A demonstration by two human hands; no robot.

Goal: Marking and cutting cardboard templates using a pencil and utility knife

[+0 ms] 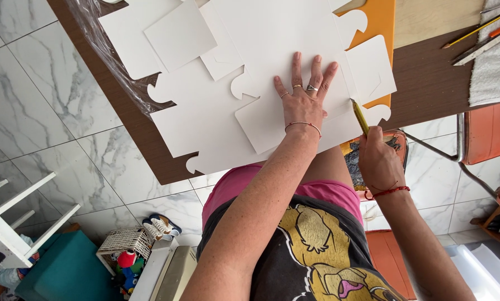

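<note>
My left hand (303,100) lies flat, fingers spread, pressing a white card cut-out (261,120) with rounded tabs onto the brown table (428,78). It wears rings and a thin bracelet. My right hand (377,161) sits at the table's near edge and grips a yellow-green pencil (360,117). The pencil's tip touches the right edge of the white card, next to my left hand. More white card shapes (180,36) overlap to the left and above. An orange sheet (381,19) shows from under the card at the top right.
Clear plastic wrap (102,39) lies crumpled at the table's left side. Pencils (476,30) and a white towel (495,72) rest at the top right. An orange chair (484,134) stands to the right. On the marble floor are a white stool (16,223), a wicker basket (126,242) and a teal cushion (66,273).
</note>
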